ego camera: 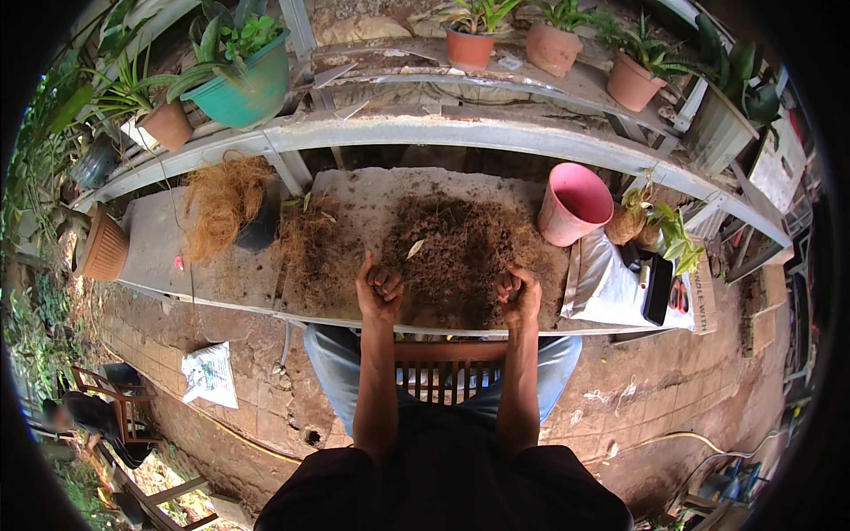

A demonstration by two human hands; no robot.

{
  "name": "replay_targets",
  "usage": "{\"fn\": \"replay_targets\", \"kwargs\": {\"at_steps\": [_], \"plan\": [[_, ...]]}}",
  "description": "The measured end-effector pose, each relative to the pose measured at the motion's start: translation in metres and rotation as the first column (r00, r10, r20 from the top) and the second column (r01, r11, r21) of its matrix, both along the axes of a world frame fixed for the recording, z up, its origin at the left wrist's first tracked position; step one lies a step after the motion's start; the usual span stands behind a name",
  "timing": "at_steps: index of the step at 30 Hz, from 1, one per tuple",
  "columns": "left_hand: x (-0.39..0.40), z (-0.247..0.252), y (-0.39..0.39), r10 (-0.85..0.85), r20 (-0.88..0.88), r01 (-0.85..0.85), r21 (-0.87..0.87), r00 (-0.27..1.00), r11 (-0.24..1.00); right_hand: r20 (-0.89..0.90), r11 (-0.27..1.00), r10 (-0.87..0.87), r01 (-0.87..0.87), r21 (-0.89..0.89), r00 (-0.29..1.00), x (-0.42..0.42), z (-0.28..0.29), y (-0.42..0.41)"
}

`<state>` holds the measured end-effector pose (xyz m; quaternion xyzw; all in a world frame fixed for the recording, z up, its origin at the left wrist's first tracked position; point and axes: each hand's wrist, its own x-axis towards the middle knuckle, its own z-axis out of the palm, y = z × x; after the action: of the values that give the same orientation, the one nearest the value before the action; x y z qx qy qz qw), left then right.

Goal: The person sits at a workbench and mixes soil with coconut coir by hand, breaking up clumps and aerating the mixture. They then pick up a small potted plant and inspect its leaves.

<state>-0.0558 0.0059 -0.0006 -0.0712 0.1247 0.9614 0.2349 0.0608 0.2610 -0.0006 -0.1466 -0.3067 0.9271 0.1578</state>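
My left hand (380, 291) hovers at the front edge of the bench, its fingers curled in and one digit pointing away from me. Across from it is my right hand (518, 292), likewise curled, and I see nothing in either palm. Between and beyond them, dark soil (451, 245) mixed with root fibres is spread over the worktop (358, 189). A dry leaf (415, 248) lies on the soil. Behind my right hand a pink plastic pot (576, 202) rests tilted, its mouth showing. Brown coir fibre (229, 206) is heaped to the left, against a black pot (260, 219).
A white sack (601, 285) at the right bears a black tray (657, 291) and red-handled scissors (679, 295). A leafy plant (674, 232) lies behind. Potted plants, including a green pot (242, 83), line the metal-framed shelf (398, 129). A person (99, 425) sits far left.
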Motion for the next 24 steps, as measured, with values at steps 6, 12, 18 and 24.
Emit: {"fn": "replay_targets", "kwargs": {"at_steps": [6, 12, 18, 24], "plan": [[0.007, 0.013, 0.010, 0.185, -0.073, -0.195, -0.177, 0.980, 0.965, 0.134, 0.956, -0.264, 0.241, 0.166, 0.955, -0.009, 0.043, -0.021], [0.000, 0.008, -0.002, -0.019, -0.150, 0.017, -0.013, 0.988, 1.000, -0.083, 0.987, 0.141, -0.146, -0.064, 0.987, 0.010, 0.026, 0.011], [0.007, 0.024, 0.010, 0.161, 0.186, -0.180, 0.088, 0.969, 0.980, 0.065, 0.962, -0.206, 0.215, -0.169, 0.976, -0.002, 0.010, 0.005], [-0.007, -0.020, -0.014, 0.044, -0.057, -0.031, 0.217, 0.997, 0.976, -0.018, 0.996, -0.056, 0.055, -0.072, 0.998, 0.005, -0.003, 0.007]]}}
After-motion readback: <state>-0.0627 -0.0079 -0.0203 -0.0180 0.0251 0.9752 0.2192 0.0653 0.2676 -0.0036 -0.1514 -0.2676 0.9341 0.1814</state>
